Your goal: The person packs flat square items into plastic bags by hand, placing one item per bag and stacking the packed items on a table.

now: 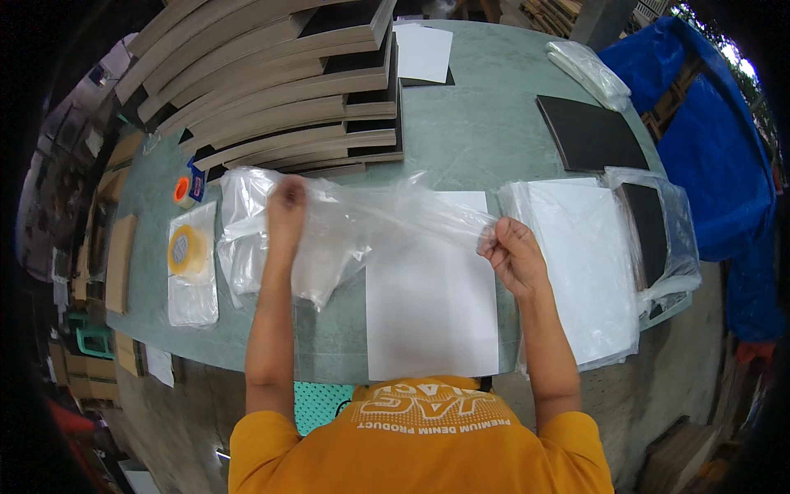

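A clear plastic bag [403, 218] is stretched between my two hands above the table. My right hand [515, 253] pinches its right end, fingers closed. My left hand [286, 206] is over crumpled clear plastic [243, 222] on the left; it is slightly blurred, its fingers curled and partly hidden, and seems to grip the film. Below the stretched bag lies a white rectangular sheet [432, 309], flat at the table's near edge, its upper part seen partly through the film. Right of my right hand rests a stack of white sheets in clear plastic [576, 263].
Tall stacks of thick boards [280, 107] stand at the back left. A tape roll [188, 251] lies on packed plastic at left, near a tape dispenser [189, 188]. Dark boards [588, 132] and folded plastic [588, 74] occupy the far right of the green table [477, 107].
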The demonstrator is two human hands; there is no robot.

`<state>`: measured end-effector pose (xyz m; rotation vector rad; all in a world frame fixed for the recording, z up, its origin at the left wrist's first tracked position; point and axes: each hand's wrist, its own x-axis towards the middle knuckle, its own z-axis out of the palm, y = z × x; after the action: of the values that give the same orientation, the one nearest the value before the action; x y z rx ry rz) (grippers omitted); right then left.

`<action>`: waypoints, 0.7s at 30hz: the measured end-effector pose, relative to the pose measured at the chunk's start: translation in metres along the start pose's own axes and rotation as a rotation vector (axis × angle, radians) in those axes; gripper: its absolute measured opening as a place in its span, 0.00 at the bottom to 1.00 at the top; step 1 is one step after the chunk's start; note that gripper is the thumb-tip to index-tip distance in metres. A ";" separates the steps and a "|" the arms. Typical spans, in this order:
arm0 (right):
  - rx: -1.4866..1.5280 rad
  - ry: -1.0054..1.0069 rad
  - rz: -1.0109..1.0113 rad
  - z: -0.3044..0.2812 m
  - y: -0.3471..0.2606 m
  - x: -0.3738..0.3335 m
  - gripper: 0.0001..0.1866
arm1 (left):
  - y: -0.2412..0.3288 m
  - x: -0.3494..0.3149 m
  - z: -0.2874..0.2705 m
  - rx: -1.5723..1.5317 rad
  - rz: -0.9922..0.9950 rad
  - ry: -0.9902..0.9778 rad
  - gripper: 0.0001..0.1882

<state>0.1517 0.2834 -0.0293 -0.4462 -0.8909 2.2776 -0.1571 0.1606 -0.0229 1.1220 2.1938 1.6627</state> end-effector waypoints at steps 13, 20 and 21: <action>-0.269 -0.021 -0.013 0.028 -0.032 -0.004 0.14 | 0.118 -0.065 0.049 -0.266 -0.188 -0.970 0.16; 0.305 -0.466 0.274 0.074 -0.042 -0.034 0.17 | 0.099 -0.056 0.037 -0.448 -0.015 -1.315 0.15; 0.224 -0.522 0.288 0.077 -0.052 -0.034 0.18 | 0.102 -0.051 0.034 -0.399 -0.031 -1.508 0.15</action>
<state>0.1598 0.2528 0.0640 0.1425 -0.8369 2.7858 -0.0557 0.1634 0.0399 1.4183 0.8460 0.6209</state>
